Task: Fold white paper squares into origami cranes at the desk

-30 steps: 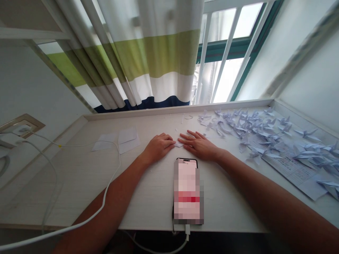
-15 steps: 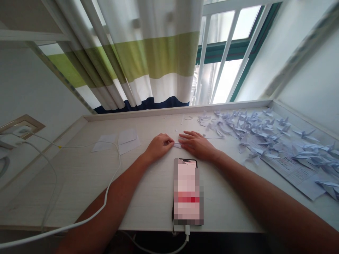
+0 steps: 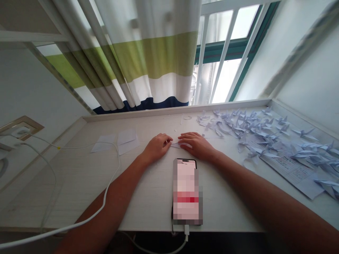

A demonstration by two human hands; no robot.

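A small folded piece of white paper [image 3: 175, 145] lies on the desk between my two hands, partly covered by the right one. My left hand [image 3: 157, 148] has its thumb and fingertips curled together at the paper's left end. My right hand [image 3: 198, 145] reaches over the other end, with the paper between its thumb and its bent fingers. Just below the hands lies a phone [image 3: 185, 176], its screen lit and mostly blurred out.
Many folded paper cranes [image 3: 254, 130] crowd the right side, some on a printed sheet [image 3: 293, 169]. Flat paper squares [image 3: 127, 137] lie at left. A white cable [image 3: 118, 165] loops across my left forearm; another plug [image 3: 186, 230] enters the phone. Paper scraps [image 3: 187, 117] lie near the back edge.
My left fingertips have shifted slightly left, and the right fingers are more bent, with more of the folded paper showing under them. The phone and the cranes stay put.
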